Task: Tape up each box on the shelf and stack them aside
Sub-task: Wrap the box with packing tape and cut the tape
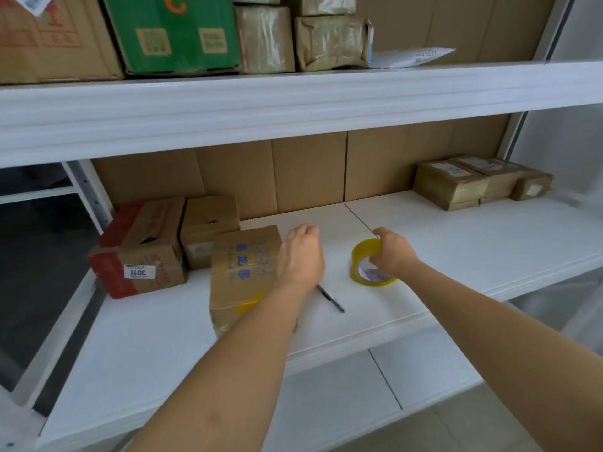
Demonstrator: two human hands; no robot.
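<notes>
both forearms reach in from 6 o'clock. left hand (pixel 301 256) rests w/ curled fingers beside box (pixel 243 272); right hand (pixel 391 254) grips tape roll (pixel 372 262) at 3 o'clock. risk: pen (pixel 331 298) nearby gets knocked off shelf (pixel 456 249).

A stockroom or parcel storage area, as we read it

We see white metal shelving (pixel 293 102) lined at the back with flattened cardboard (pixel 293 171); taped brown parcels with shipping labels (pixel 470 182) sit to the right; a carton carries a numbered sticker reading 3011 (pixel 139 272); more boxes crowd the upper shelf, one green (pixel 176 31); a yellow tape roll (pixel 368 262) lies on the shelf.
</notes>
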